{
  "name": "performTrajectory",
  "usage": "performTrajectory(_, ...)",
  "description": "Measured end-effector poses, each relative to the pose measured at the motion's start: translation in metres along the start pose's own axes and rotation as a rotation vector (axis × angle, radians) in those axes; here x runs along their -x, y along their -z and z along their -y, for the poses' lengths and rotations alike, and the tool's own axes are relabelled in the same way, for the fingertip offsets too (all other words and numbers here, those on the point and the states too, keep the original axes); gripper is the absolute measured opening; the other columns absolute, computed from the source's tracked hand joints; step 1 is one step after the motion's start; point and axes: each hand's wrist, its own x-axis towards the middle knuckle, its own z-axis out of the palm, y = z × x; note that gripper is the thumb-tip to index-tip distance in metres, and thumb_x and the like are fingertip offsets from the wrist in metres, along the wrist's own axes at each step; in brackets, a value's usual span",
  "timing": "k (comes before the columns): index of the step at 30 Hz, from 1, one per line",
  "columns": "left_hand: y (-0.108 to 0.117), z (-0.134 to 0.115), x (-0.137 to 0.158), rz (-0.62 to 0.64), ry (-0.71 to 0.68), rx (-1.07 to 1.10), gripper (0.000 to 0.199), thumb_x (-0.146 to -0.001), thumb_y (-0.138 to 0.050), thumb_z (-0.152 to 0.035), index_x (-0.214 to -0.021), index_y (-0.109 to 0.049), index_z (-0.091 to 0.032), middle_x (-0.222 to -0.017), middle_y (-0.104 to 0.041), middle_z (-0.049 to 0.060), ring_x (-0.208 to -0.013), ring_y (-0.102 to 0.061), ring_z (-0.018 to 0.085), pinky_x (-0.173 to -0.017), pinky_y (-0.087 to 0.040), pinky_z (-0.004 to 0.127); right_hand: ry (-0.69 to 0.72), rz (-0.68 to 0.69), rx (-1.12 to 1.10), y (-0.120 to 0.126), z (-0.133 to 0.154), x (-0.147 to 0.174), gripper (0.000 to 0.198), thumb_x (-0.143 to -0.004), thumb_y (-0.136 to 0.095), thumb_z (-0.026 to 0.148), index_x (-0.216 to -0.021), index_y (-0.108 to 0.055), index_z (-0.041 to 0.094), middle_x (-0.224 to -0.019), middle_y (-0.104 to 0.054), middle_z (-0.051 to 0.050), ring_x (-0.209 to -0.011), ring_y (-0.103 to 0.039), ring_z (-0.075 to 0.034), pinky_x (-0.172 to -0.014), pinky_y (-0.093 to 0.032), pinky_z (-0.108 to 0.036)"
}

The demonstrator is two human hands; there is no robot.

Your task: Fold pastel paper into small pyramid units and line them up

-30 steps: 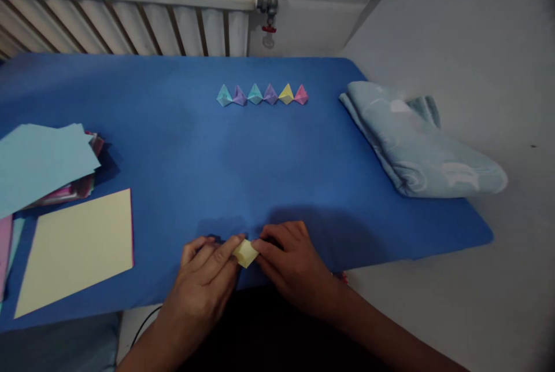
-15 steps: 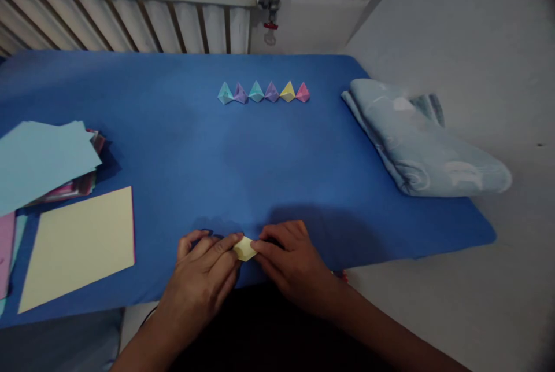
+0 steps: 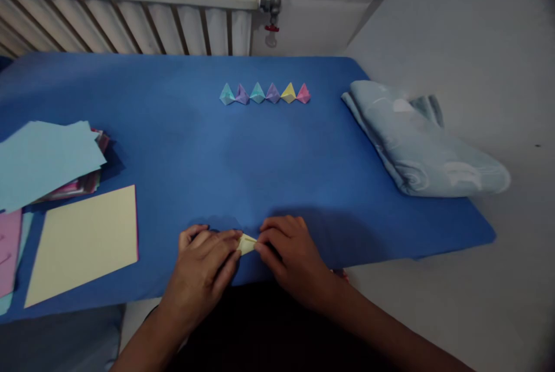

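Observation:
Between my hands, close to the front edge of the blue-covered table (image 3: 208, 175), is a small folded piece of yellow paper (image 3: 247, 243). My left hand (image 3: 203, 262) covers its left part, fingers pressed together over it. At the right corner, the thumb and fingertips of my right hand (image 3: 292, 253) pinch the paper. A crease or raised flap shows along its upper side. Farther back stands a row of several small folded paper shapes in blue, purple, yellow and pink, among them a yellow one (image 3: 288, 93) and a pink one (image 3: 304, 94).
At the left lies a yellow paper sheet (image 3: 89, 239) with a pink edge beneath. Behind it is a pile of light blue sheets (image 3: 47, 155), and pink paper (image 3: 8, 250) sits at the far left. A folded blanket (image 3: 425, 140) rests at the right, and a radiator (image 3: 130, 19) stands behind.
The yellow paper shows a different face, now narrower with a raised fold along its top. My right fingers have shifted slightly at its right corner. The whole view has moved a little.

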Motion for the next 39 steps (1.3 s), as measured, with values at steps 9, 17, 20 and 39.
performTrajectory(9,-0.006,0.006,0.004,-0.011,0.043,-0.039,0.031,-0.091,-0.049,-0.026,-0.122,-0.046,-0.024,-0.105,-0.071,0.003,-0.085,-0.063,0.019,-0.091,-0.035,0.045,-0.036,0.011,0.018,-0.001,0.002,-0.003,0.015,-0.088,-0.053,0.019,-0.077,-0.062,0.019,-0.085,-0.064,-0.002,-0.081,-0.054,-0.017,-0.073,-0.034,-0.033)
performTrajectory(17,-0.004,0.007,0.003,-0.017,-0.014,-0.052,0.027,-0.092,-0.047,-0.021,-0.118,-0.053,-0.027,-0.103,-0.071,0.002,-0.087,-0.064,0.018,-0.090,-0.035,0.043,-0.067,0.057,0.059,0.001,0.004,-0.008,0.014,-0.086,-0.053,0.017,-0.075,-0.061,0.018,-0.082,-0.061,-0.003,-0.080,-0.054,-0.017,-0.073,-0.036,-0.032)
performTrajectory(20,-0.003,0.005,0.002,-0.020,-0.035,-0.084,0.027,-0.092,-0.045,-0.020,-0.113,-0.059,-0.030,-0.107,-0.070,0.001,-0.091,-0.063,0.018,-0.089,-0.035,0.042,-0.075,0.054,0.081,0.000,0.006,-0.009,0.012,-0.085,-0.053,0.017,-0.074,-0.059,0.018,-0.081,-0.061,-0.003,-0.079,-0.054,-0.017,-0.072,-0.037,-0.031)
performTrajectory(39,0.018,-0.009,-0.005,0.193,-0.002,-0.202,0.033,-0.094,-0.037,-0.015,-0.118,-0.057,-0.026,-0.121,-0.063,-0.001,-0.099,-0.059,0.019,-0.090,-0.038,0.043,0.006,0.133,0.017,0.016,-0.001,-0.013,0.008,-0.081,-0.063,0.011,-0.079,-0.060,0.018,-0.087,-0.061,-0.001,-0.084,-0.056,-0.014,-0.077,-0.043,-0.025)
